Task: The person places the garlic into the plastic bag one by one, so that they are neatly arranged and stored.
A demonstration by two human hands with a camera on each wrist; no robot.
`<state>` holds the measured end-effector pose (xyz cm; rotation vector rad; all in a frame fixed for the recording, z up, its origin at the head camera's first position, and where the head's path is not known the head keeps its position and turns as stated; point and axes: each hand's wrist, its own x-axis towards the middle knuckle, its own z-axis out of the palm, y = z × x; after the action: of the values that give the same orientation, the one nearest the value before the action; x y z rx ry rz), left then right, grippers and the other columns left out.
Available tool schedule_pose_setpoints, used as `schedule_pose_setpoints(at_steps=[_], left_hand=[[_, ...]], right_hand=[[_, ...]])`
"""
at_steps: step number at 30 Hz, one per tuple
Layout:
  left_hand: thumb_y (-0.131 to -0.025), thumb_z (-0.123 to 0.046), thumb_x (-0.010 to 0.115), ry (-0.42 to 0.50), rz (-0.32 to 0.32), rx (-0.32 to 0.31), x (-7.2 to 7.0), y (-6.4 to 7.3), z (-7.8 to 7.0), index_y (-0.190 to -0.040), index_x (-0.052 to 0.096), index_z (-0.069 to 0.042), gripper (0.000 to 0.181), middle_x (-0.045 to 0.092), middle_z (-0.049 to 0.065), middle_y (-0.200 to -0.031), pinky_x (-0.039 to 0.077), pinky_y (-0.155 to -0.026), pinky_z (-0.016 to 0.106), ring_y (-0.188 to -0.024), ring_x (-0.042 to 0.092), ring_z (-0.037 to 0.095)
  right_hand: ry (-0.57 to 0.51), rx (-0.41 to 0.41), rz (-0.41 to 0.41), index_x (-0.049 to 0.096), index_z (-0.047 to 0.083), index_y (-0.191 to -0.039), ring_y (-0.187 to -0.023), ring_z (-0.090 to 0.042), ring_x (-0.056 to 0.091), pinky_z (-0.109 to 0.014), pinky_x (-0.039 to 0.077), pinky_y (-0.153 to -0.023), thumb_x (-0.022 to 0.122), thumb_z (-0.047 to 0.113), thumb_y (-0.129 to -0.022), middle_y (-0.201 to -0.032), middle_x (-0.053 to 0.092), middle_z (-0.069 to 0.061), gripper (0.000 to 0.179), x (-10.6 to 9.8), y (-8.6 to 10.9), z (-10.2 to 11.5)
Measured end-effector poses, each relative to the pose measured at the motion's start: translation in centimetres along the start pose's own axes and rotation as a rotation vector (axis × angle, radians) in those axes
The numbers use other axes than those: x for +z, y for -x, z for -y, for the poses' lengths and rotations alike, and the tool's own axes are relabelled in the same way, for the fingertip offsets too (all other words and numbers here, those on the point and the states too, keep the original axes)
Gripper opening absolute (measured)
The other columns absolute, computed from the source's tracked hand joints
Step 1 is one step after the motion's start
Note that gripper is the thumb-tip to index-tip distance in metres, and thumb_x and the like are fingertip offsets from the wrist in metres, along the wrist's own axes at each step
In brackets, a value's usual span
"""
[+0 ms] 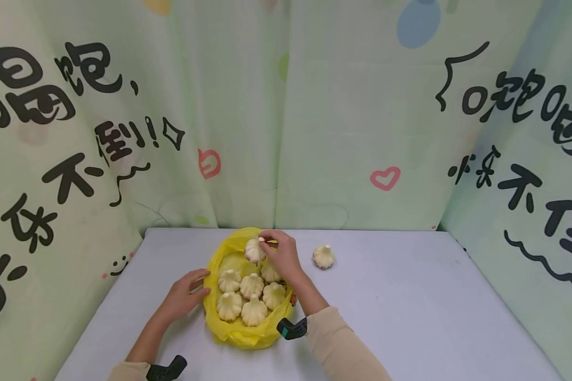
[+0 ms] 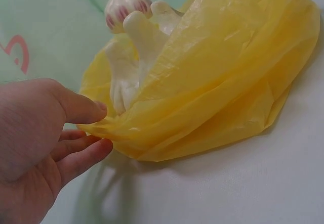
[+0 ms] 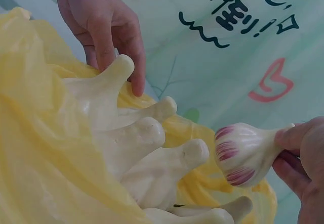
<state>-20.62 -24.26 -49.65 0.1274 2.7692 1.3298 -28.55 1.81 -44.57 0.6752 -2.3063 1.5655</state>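
Observation:
A yellow plastic bag lies open on the table, with several garlic bulbs inside, stems up. My right hand pinches one garlic bulb by its stem, above the far part of the bag. Purple streaks mark that bulb's rounded base. At the bag's left rim, my left hand pinches the plastic between thumb and fingers, as the left wrist view shows. Another garlic bulb sits on the table to the right of the bag.
A white table extends to both sides of the bag. Pale green curtains with black writing and red hearts stand behind it and at the sides. A small reddish-brown thing shows at the bag's right edge.

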Motion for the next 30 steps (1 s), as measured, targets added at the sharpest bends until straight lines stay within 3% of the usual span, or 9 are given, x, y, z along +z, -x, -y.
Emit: schedule_pose_setpoints(at_steps=[10,17,30], left_hand=[[-0.094,-0.011,0.061,0.013,-0.006,0.016,-0.1,0.1,-0.1,-0.137,0.049,-0.002,0.046,0.041,0.024,-0.147,0.048,-0.103,0.048,-0.130,0.049,0.042],[-0.094,-0.012,0.061,0.009,-0.007,-0.015,0.0,0.1,-0.1,-0.138,0.050,-0.004,0.046,0.041,0.023,-0.148,0.049,-0.102,0.047,-0.130,0.050,0.041],[-0.094,-0.010,0.061,0.020,-0.017,-0.013,-0.1,0.2,0.2,-0.137,0.050,-0.003,0.045,0.043,0.023,-0.146,0.049,-0.102,0.047,-0.129,0.050,0.041]], right_hand=[[0.016,0.025,0.028,0.069,-0.004,-0.107,-0.099,-0.028,0.068,-0.029,0.059,-0.084,0.065,0.001,-0.090,-0.106,0.068,-0.016,0.019,1.0,-0.2,-0.9],[0.048,0.041,0.054,0.070,-0.003,-0.106,-0.098,-0.029,0.068,-0.029,0.060,-0.083,0.065,0.000,-0.089,-0.103,0.069,-0.015,0.017,1.6,0.2,-1.8],[0.189,0.038,0.092,0.072,0.002,-0.104,-0.092,-0.025,0.067,-0.036,0.058,-0.082,0.066,0.003,-0.089,-0.102,0.071,-0.012,0.016,2.6,0.9,-2.6]])
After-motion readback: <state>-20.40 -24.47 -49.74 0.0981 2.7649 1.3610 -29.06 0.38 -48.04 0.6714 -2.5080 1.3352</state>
